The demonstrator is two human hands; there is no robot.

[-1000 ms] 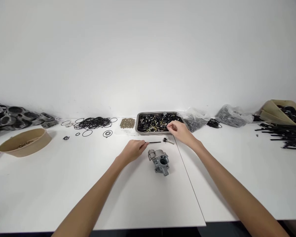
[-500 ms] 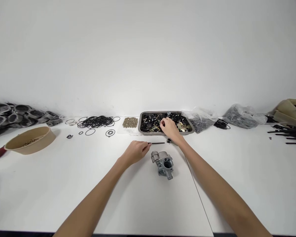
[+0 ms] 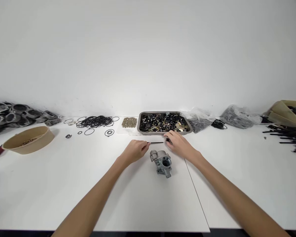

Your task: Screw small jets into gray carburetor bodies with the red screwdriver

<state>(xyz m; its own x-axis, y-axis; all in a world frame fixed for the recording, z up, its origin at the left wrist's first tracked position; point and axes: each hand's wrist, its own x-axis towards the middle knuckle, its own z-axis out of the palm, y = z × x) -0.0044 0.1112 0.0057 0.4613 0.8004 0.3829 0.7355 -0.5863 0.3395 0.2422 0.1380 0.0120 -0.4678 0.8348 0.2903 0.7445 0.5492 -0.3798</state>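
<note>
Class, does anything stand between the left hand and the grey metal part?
Nothing visible does: white tabletop shows between the left hand and the grey metal part. The thin black rod that hand holds extends behind the part, outside the gap.

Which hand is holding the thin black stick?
The left hand: its fingertips pinch one end of the stick. The right hand is at a small dark part near the tray.

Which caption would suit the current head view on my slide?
Left hand holding a thin black rod, right hand at a small dark part, grey metal casting nearby.
</note>
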